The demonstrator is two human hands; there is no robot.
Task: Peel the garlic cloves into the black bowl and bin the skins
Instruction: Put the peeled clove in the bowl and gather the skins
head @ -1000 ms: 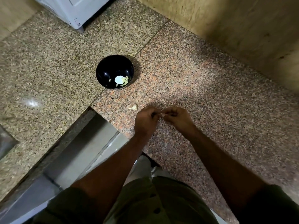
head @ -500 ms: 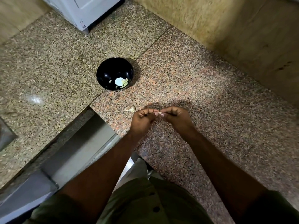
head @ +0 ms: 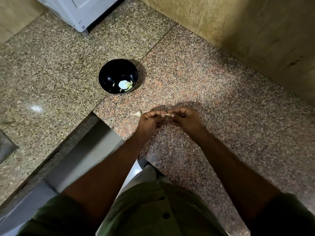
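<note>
Garlic clove (head: 167,114): pinched between left hand (head: 151,120) and right hand (head: 183,119), still raised above the granite surface (head: 213,92). Black bowl (head: 109,74): unmoved, peeled cloves inside. Skin scrap (head: 137,113): beside left hand, as before.

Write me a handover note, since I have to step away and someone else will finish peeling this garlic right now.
Left hand and right hand: both pinch one small garlic clove between fingertips, held over the granite counter, mid-peel.
Black bowl: stands on the counter beyond the hands, holding a few pale peeled cloves.
A loose garlic piece lies on the counter just left of the left hand; clove or skin, cannot tell.
Done: several cloves in the bowl.
Left: finish this clove, drop it in the bowl, deal with the loose piece, bin the skins. No bin in view.
</note>
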